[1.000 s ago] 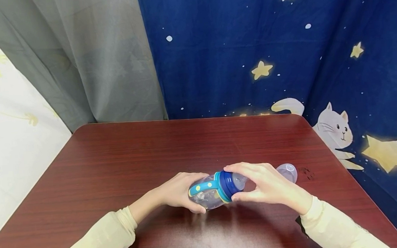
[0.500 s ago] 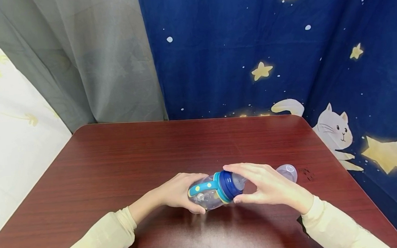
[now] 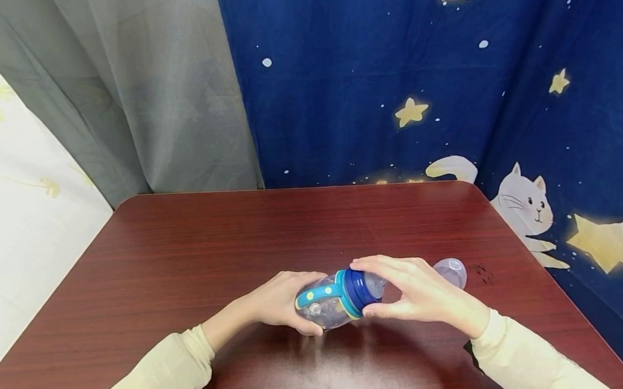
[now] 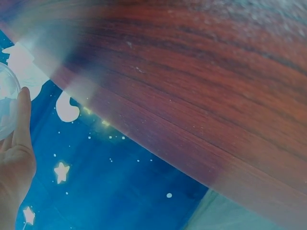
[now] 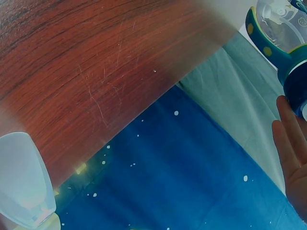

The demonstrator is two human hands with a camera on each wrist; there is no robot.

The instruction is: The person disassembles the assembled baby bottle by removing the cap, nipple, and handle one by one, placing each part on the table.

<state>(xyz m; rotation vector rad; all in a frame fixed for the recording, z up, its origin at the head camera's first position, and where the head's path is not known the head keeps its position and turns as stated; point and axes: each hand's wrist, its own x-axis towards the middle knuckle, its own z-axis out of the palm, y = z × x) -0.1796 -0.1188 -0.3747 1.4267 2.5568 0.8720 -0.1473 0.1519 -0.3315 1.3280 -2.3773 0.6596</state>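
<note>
A clear baby bottle (image 3: 325, 311) with a teal, yellow-dotted handle (image 3: 318, 294) lies tilted between both hands, its nipple end to the right. My left hand (image 3: 283, 302) holds the body from its base end, thumb at the near side. With thumb and fingers on opposite sides, my right hand (image 3: 418, 289) grips the dark blue collar (image 3: 358, 290); the palm partly hides the nipple. The left wrist view catches only the left hand (image 4: 17, 155) at the bottle's clear base (image 4: 6, 103). In the right wrist view, the right hand's fingers (image 5: 290, 122) touch the collar (image 5: 297, 88).
A translucent dome cap (image 3: 451, 272) rests on the brown table (image 3: 238, 236), just beyond the right hand; it shows at lower left in the right wrist view. A small dark object (image 3: 471, 352) shows beside the right sleeve. Curtains (image 3: 337, 96) hang behind the table.
The right thumb and fingers shift slightly on the blue collar, the thumb easing right and then back left. The left hand and the bottle stay nearly in place.
</note>
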